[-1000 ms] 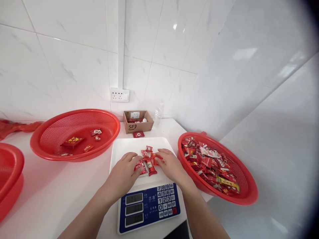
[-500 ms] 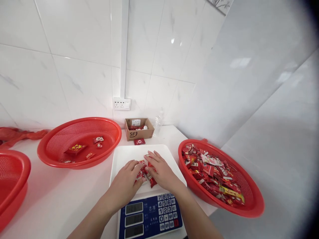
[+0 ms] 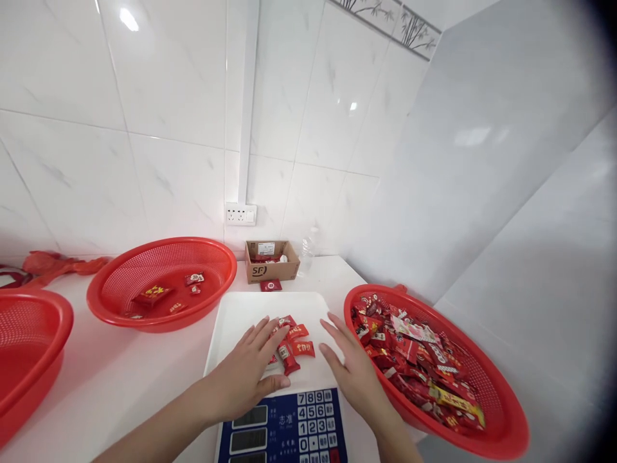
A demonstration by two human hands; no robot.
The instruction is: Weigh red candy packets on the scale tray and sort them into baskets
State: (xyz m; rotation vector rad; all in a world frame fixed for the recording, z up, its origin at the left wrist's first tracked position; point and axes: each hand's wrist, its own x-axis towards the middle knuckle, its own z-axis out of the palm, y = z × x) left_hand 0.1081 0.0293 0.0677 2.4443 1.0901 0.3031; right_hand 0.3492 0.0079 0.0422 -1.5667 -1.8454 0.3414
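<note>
Several red wrapped candies (image 3: pixel 294 342) lie on the white tray (image 3: pixel 241 321) of a blue-faced scale (image 3: pixel 284 427). My left hand (image 3: pixel 248 373) rests flat on the tray at the candies' left side, fingers stretched and touching them. Just right of the pile, my right hand (image 3: pixel 349 370) hovers with fingers spread and nothing in it.
A red basket (image 3: pixel 496 411) full of wrapped candies sits at the right. Another red basket (image 3: pixel 164 247) at the left back holds a few packets. A third red basket (image 3: pixel 33 334) is at far left. A small cardboard box (image 3: pixel 271 260) stands by the wall.
Both hands were pressed together over the candies; now they have parted and opened, the right hand moving right, leaving the candies uncovered. The view has tilted upward.
</note>
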